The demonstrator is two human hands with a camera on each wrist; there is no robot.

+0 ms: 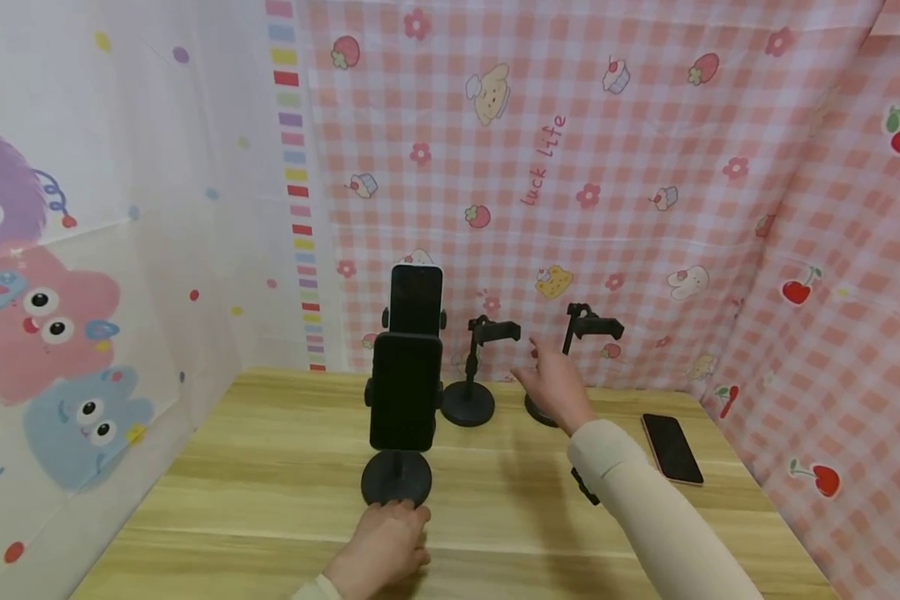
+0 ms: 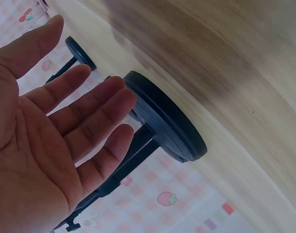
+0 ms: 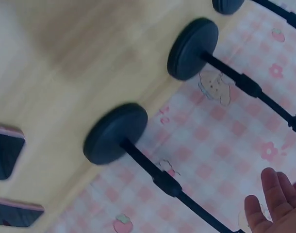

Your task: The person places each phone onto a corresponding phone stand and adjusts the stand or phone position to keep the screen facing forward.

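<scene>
we're looking across a wood-grain bench (image 1: 270, 500), a pink checked cloth (image 1: 645, 167) hanging behind its rear edge and a cartoon-printed cloth (image 1: 52, 308) rising past its left edge. near that rear edge the middle stand (image 1: 468, 405) and the right stand (image 1: 598, 326) are standing upright. forward of them, the front stand (image 1: 397, 482) is carrying a front phone (image 1: 405, 392), which is partly blocking a rear phone (image 1: 416, 296). the left hand (image 1: 385, 537) is touching the front stand's near rim, its grip loose, fingers slightly bent, clasping nothing. the right hand (image 1: 558, 383) is hovering by the right stand, grip relaxed, fingers extended, holding nothing. a loose phone (image 1: 672, 448) is lying beside the right edge; the right sleeve (image 1: 645, 500) is covering most of another dark thing (image 1: 585, 487).
</scene>
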